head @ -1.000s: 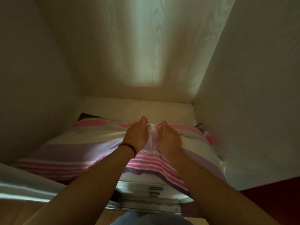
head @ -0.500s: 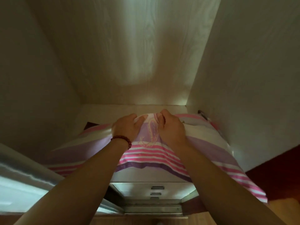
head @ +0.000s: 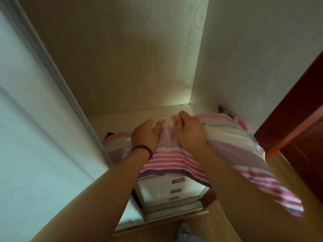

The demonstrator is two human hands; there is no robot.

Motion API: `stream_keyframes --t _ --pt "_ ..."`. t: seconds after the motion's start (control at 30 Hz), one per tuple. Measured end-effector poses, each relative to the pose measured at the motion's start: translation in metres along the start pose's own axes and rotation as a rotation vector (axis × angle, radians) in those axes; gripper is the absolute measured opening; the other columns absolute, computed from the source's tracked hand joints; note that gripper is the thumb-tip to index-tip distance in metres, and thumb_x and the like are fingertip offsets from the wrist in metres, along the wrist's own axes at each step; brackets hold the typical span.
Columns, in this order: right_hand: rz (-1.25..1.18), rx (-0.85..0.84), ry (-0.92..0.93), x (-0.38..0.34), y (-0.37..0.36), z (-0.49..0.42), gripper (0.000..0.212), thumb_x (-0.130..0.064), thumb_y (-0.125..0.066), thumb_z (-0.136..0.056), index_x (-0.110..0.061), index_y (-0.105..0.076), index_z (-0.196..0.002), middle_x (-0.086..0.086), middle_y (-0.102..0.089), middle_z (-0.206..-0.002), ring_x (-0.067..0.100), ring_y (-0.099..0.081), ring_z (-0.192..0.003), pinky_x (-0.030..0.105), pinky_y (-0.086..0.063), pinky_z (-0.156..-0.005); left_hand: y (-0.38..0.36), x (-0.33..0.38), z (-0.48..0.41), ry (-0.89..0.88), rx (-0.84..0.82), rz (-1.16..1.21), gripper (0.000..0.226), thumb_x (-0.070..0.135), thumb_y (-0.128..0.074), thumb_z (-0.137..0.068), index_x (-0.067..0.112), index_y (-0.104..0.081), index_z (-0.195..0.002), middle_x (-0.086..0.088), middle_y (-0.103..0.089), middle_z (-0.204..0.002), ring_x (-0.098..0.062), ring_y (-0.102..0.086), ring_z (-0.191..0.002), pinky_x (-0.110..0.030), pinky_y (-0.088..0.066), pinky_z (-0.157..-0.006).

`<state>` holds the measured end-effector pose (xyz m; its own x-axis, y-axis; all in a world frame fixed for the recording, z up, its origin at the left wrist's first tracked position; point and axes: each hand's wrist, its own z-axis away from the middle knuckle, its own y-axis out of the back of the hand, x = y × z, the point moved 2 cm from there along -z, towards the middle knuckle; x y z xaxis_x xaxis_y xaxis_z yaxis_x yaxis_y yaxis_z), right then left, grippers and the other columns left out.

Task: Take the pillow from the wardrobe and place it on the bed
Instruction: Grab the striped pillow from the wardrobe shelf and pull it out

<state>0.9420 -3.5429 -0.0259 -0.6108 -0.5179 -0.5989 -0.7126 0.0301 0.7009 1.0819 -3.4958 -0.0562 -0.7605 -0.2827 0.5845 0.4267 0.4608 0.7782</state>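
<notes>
A pillow with pink, purple and white stripes lies half out of the pale wooden wardrobe, its near right corner hanging past the shelf edge. My left hand, with a dark red bead bracelet on the wrist, and my right hand sit side by side on top of the pillow. Both pinch a bunch of its cover near the middle. The pillow's far end stays inside the wardrobe against the right wall.
A white sliding door panel stands at the left. A dark red door stands at the right. Below the pillow is a white drawer unit with three handles. Wooden floor shows at the bottom.
The pillow has slid further out of the wardrobe toward me and to the right, with both hands still gripping its cover. More of the left door and right red door shows.
</notes>
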Motion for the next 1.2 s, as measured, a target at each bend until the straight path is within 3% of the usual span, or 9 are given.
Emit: stream_keyframes --t 0.2,0.3,0.43,0.6,0.77,1.0,1.2 --pt "0.031 0.115 -0.025 -0.016 0.027 0.050 0.020 -0.022 -0.042 -0.094 -0.019 -0.043 -0.074 0.005 -0.052 -0.063 0.024 -0.045 -0.056 0.030 -0.028 -0.053 0.011 0.010 0.038 -0.134 -0.015 0.102 0.047 0.056 -0.034 -0.091 0.017 -0.050 -0.071 -0.018 -0.068 -0.085 -0.038 -0.060 -0.081 -0.036 -0.042 -0.065" --pt "0.028 0.161 -0.026 -0.024 0.037 0.073 0.020 -0.021 -0.043 -0.094 -0.013 -0.049 -0.077 0.014 -0.061 -0.068 0.031 -0.053 -0.060 0.034 -0.036 -0.052 0.015 0.015 0.055 -0.213 -0.001 0.150 0.036 0.052 -0.036 -0.093 0.025 -0.051 -0.074 -0.017 -0.069 -0.085 -0.036 -0.061 -0.079 -0.031 -0.034 -0.061" --pt "0.041 0.198 -0.070 -0.030 0.048 0.099 0.019 -0.023 -0.043 -0.093 -0.013 -0.051 -0.079 0.014 -0.063 -0.070 0.033 -0.055 -0.062 0.033 -0.035 -0.053 0.020 0.019 0.074 -0.283 -0.012 0.190 0.033 0.055 -0.030 -0.088 0.029 -0.042 -0.072 -0.018 -0.067 -0.080 -0.036 -0.058 -0.073 -0.030 -0.029 -0.059" --pt "0.069 0.231 -0.100 -0.037 0.056 0.123 0.020 -0.021 -0.044 -0.093 -0.012 -0.051 -0.076 0.013 -0.062 -0.067 0.034 -0.054 -0.059 0.034 -0.036 -0.053 0.021 0.021 0.090 -0.340 -0.052 0.188 0.038 0.052 -0.030 -0.089 0.022 -0.043 -0.069 -0.018 -0.063 -0.072 -0.036 -0.056 -0.068 -0.032 -0.030 -0.056" --pt "0.072 0.231 -0.129 -0.037 0.060 0.134 0.021 -0.020 -0.045 -0.092 -0.013 -0.049 -0.073 0.011 -0.060 -0.063 0.028 -0.049 -0.055 0.033 -0.034 -0.052 0.018 0.023 0.095 -0.354 -0.108 0.140 0.049 0.052 -0.031 -0.093 0.013 -0.045 -0.069 -0.007 -0.049 -0.060 -0.033 -0.051 -0.062 -0.034 -0.031 -0.055" --pt "0.070 0.251 -0.225 -0.015 0.083 0.145 0.020 -0.021 -0.045 -0.093 -0.012 -0.051 -0.075 0.009 -0.058 -0.064 0.027 -0.050 -0.059 0.034 -0.037 -0.057 0.003 0.053 0.105 -0.381 -0.164 0.143 0.051 0.059 -0.029 -0.089 0.016 -0.043 -0.064 -0.003 -0.047 -0.056 -0.030 -0.049 -0.060 -0.036 -0.040 -0.055" --pt "0.033 0.280 -0.299 0.032 0.113 0.158 0.020 -0.023 -0.045 -0.093 -0.012 -0.054 -0.078 0.011 -0.064 -0.071 0.029 -0.057 -0.065 0.034 -0.042 -0.059 -0.031 0.093 0.118 -0.410 -0.203 0.111 0.050 0.059 -0.032 -0.090 0.020 -0.038 -0.059 0.000 -0.045 -0.055 -0.026 -0.047 -0.058 -0.031 -0.032 -0.054"
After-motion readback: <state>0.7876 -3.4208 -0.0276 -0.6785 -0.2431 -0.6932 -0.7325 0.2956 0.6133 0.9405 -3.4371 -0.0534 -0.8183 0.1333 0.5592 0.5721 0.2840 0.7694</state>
